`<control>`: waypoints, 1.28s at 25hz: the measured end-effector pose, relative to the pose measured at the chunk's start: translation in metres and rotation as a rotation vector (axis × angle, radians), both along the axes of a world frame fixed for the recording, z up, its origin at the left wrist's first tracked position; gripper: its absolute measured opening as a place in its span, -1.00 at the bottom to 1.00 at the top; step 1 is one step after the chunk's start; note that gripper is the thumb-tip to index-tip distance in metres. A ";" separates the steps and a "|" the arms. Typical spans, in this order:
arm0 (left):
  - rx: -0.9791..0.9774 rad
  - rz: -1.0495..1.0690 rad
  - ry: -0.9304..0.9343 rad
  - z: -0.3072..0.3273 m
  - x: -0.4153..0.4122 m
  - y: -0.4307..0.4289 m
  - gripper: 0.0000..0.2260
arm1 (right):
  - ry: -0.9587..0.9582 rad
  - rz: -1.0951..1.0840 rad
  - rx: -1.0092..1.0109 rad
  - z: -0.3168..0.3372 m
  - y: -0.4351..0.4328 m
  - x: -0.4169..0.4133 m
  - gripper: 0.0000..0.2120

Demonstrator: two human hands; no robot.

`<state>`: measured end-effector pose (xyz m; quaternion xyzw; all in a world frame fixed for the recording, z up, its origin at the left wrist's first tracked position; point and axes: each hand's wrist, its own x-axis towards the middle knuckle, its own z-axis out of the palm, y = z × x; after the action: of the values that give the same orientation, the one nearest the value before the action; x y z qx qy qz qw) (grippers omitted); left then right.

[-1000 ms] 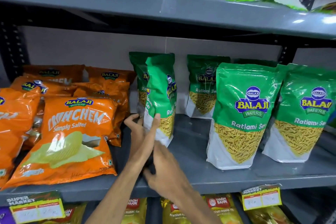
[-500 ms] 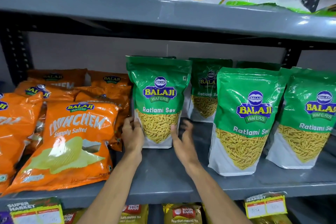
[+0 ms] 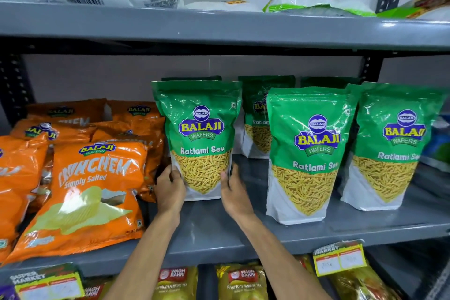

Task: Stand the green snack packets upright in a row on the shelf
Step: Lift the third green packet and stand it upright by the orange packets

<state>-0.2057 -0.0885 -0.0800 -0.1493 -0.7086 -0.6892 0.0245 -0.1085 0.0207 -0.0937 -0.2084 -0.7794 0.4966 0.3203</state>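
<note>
The Ratlami Sev packet (image 3: pixel 201 140) stands upright on the grey shelf (image 3: pixel 243 234), its long axis vertical, label facing out, just beside the orange Crunchem bags (image 3: pixel 92 190). The left hand (image 3: pixel 170 190) and the right hand (image 3: pixel 233 192) press its lower side edges, fingers only partly curled, the packet between them. It stands further back than the two front packets (image 3: pixel 309 153) on its right, so I judge the next move is a pull forward.

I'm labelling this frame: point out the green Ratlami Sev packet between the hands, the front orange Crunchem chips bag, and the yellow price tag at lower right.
Green Ratlami Sev packet (image 3: pixel 198 139): head view, logo.
Orange Crunchem chips bag (image 3: pixel 92 178): head view, front face.
Yellow price tag (image 3: pixel 339 260): head view, centre.
</note>
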 end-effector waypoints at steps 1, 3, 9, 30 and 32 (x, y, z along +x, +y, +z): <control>-0.004 -0.010 -0.006 0.000 0.004 -0.002 -0.77 | 0.008 0.007 0.011 -0.004 0.001 0.002 -0.53; -0.017 -0.025 -0.017 0.000 0.020 -0.006 -0.78 | 0.001 0.034 0.025 -0.009 0.001 0.014 -0.51; 0.014 0.031 -0.035 -0.004 0.060 -0.009 -0.70 | -0.062 0.093 0.059 -0.006 0.006 0.053 -0.48; -0.116 -0.178 0.269 -0.011 0.206 0.083 -0.29 | 0.080 -0.167 0.039 0.005 0.101 0.201 -0.12; -0.158 -0.249 0.173 -0.011 0.202 0.088 -0.24 | -0.070 -0.075 -0.004 0.000 0.109 0.201 -0.10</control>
<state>-0.0034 -0.0003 -0.0910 -0.2960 -0.7318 -0.6138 -0.0120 0.0924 0.1295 -0.0934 -0.2555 -0.7806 0.4782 0.3109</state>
